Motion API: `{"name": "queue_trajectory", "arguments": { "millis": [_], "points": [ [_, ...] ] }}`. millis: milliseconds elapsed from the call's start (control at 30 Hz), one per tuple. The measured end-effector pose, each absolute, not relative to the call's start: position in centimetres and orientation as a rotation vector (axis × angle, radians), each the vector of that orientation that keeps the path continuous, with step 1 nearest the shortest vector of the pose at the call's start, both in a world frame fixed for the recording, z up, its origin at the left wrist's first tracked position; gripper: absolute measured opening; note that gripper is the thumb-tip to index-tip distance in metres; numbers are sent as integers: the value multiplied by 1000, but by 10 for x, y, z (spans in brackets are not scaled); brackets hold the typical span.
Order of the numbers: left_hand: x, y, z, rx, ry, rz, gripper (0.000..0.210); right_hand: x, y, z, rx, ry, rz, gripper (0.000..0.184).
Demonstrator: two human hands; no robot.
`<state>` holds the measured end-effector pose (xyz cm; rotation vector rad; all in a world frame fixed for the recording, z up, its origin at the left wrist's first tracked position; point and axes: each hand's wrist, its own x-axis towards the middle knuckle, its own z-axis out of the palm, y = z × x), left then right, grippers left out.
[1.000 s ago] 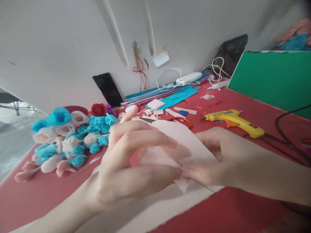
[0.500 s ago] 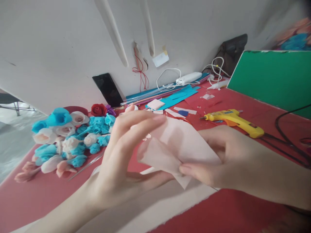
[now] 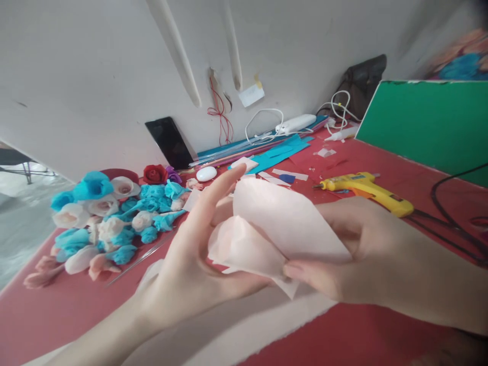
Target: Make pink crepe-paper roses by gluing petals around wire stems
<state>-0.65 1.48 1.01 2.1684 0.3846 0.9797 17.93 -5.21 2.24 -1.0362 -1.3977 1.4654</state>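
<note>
Pale pink paper petals form a half-made paper flower (image 3: 244, 244) in front of me, with one wide petal standing up behind a rolled, cupped centre. My right hand (image 3: 354, 249) pinches the gathered base between thumb and fingers. Cupped around the flower's left side is my left hand (image 3: 198, 254), its thumb lying under the base and its index finger raised. The other left fingers are partly hidden behind the paper. Below both hands lies a long sheet of pale pink paper (image 3: 229, 325) on the red table (image 3: 320, 335).
Several blue, white and peach paper flowers (image 3: 114, 223) are heaped at the left. A yellow glue gun (image 3: 366, 190) lies to the right, before a green board (image 3: 427, 132). A phone (image 3: 170, 142) leans on the wall; blue paper strips (image 3: 284, 152) and a white power strip (image 3: 295, 123) lie behind.
My left fingers have moved off the front of the flower to its left and behind. The rolled centre now shows, and the back petal stands more upright. My right hand keeps its pinch.
</note>
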Motion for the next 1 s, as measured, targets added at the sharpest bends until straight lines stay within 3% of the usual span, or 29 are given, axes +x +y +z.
{"name": "queue_trajectory", "arguments": {
  "millis": [233,400,1000],
  "points": [
    [-8,17,7,2099,430,968,86,181,-52,16,-1016,-1527,1329,2],
    [-9,14,5,2030,383,948,83,183,-55,13,-1156,-1552,1331,13],
    [-6,11,3,1960,372,957,75,179,-50,13,-1230,-1592,1108,11]
  ]
}}
